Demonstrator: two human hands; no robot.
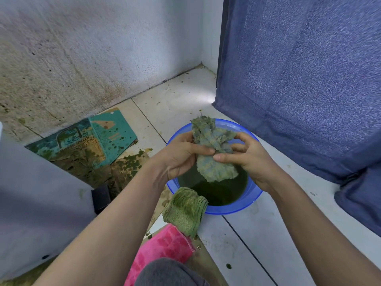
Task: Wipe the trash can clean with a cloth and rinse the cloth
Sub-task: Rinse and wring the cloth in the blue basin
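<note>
The cloth (214,150) looks soaked, so I judge it limp, heavier than when dry and a little slick; it will sag and drip wherever it is unsupported; best taken in bunched handfuls near the middle, as here, not by a corner. The left hand (181,153) has its grip closed on the cloth's left side, thumb across the front; the right hand (247,155) pinches the right side, fingers curled into the folds. It hangs crumpled between both hands, just above the dark green water in the blue basin (254,200) on the floor; its lower flap hangs toward the water, whether touching I cannot tell. It is terry, blue-grey, stained green-yellow, ragged at the top edge.
</note>
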